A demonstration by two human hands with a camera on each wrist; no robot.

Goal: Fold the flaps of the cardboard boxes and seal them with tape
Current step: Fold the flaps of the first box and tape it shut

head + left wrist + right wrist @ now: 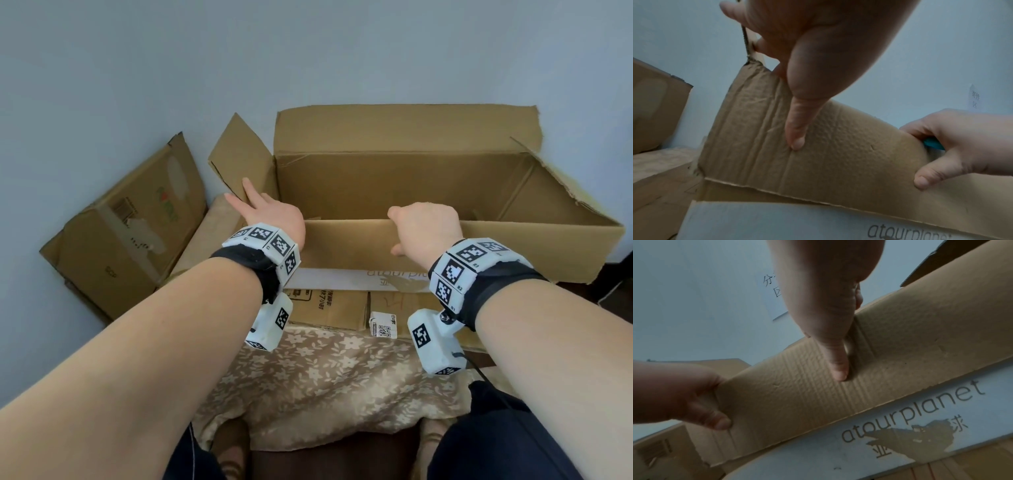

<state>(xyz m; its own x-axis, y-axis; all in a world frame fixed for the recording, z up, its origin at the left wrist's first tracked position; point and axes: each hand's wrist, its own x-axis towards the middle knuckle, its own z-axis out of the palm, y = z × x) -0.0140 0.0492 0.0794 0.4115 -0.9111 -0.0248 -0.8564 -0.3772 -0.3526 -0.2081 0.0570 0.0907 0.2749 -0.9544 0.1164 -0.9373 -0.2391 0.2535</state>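
The large open brown cardboard box (394, 185) sits on a floral cloth (325, 370). At its left corner the left hand (270, 214) spreads straight fingers on the left end flap (239, 154). The right hand (428, 226) grips the near long flap (349, 243) by its top edge.

Folding that flap first would likely shut the end flaps out, and the torn right end flap (561, 185) may rip.

Count: four flaps up, two hands, and one taped brown box (130, 226) to its left.

Left hand (277, 216), right hand (426, 228) bare, forearms (144, 342) bare too. Blk straps (250, 262) w/ wht marker cubes (459, 262) both sides; trousers (507, 431) dark, maybe navy.
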